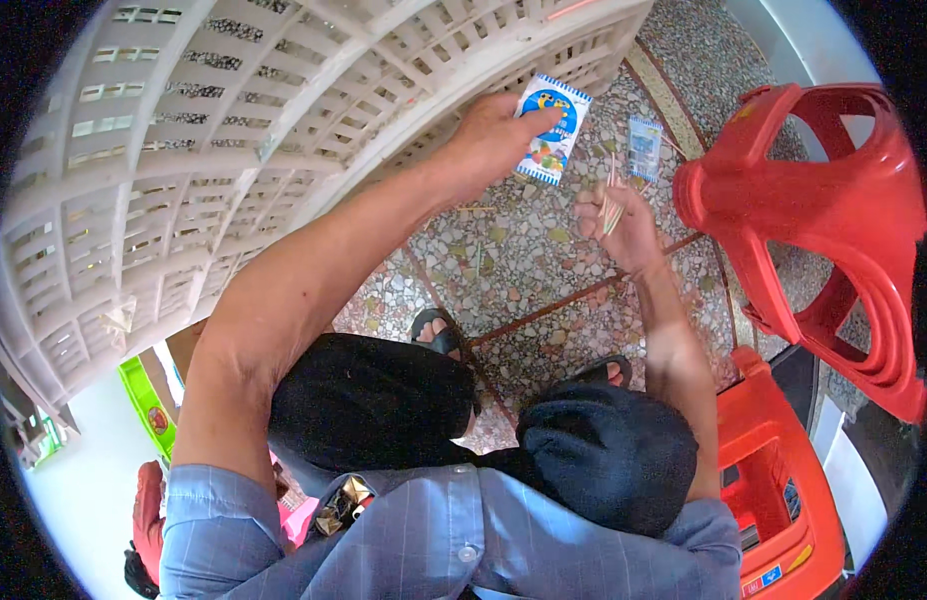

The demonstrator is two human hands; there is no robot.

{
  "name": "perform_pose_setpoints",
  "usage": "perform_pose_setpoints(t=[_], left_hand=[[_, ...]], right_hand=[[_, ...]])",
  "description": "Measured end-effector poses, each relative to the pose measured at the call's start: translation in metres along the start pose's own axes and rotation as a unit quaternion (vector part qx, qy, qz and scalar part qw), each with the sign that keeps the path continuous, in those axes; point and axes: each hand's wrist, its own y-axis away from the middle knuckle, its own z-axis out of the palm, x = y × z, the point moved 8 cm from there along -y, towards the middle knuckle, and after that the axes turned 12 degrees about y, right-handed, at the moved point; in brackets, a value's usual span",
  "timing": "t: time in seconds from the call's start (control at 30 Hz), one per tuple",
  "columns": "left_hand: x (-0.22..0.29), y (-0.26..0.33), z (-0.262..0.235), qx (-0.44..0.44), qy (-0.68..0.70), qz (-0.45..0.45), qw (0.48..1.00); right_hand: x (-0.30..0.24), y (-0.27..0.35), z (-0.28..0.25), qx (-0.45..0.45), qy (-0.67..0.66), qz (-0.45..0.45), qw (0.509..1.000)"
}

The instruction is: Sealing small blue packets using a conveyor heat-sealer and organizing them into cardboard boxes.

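Note:
My left hand (490,140) pinches a small blue-and-white sweets packet (545,158) by its side, the thumb lying across its front. Colourful sweets are printed on the packet's lower part. Lower and to the right, my right hand (630,228) has its fingers closed around several thin, pale sticks (611,212) with reddish and greenish tints. I cannot tell exactly what these sticks are. Just beyond that hand, a second small packet (644,147), pale blue with striped ends, lies on the floor.
A large white slatted plastic crate (258,160) rises along the left, close to my left arm. On the right stands a red plastic stool (783,200), with an orange-red plastic stool (783,430) nearer me. The speckled stone floor (523,260) has thin slivers scattered on it.

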Motion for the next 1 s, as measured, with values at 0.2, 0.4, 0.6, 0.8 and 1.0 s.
perform_pose_setpoints(t=[0.2,0.4,0.6,0.8,1.0], left_hand=[[0.013,0.009,0.01,-0.018,0.031,0.003,0.999],[0.016,0.012,0.018,-0.057,0.009,0.01,0.998],[0.004,0.009,0.003,-0.054,-0.026,0.011,0.998],[-0.004,0.007,0.008,-0.062,-0.033,0.007,0.997],[-0.05,0.003,0.011,-0.081,-0.135,-0.053,0.986]], right_hand=[[-0.003,-0.045,0.008,-0.054,0.184,0.012,0.981],[-0.025,-0.068,0.031,0.019,0.555,-0.329,0.764],[-0.014,-0.061,0.03,-0.021,0.51,-0.257,0.821],[0.011,-0.006,0.046,-0.088,0.421,-0.099,0.897],[0.022,0.024,0.076,-0.169,0.197,0.083,0.962]])
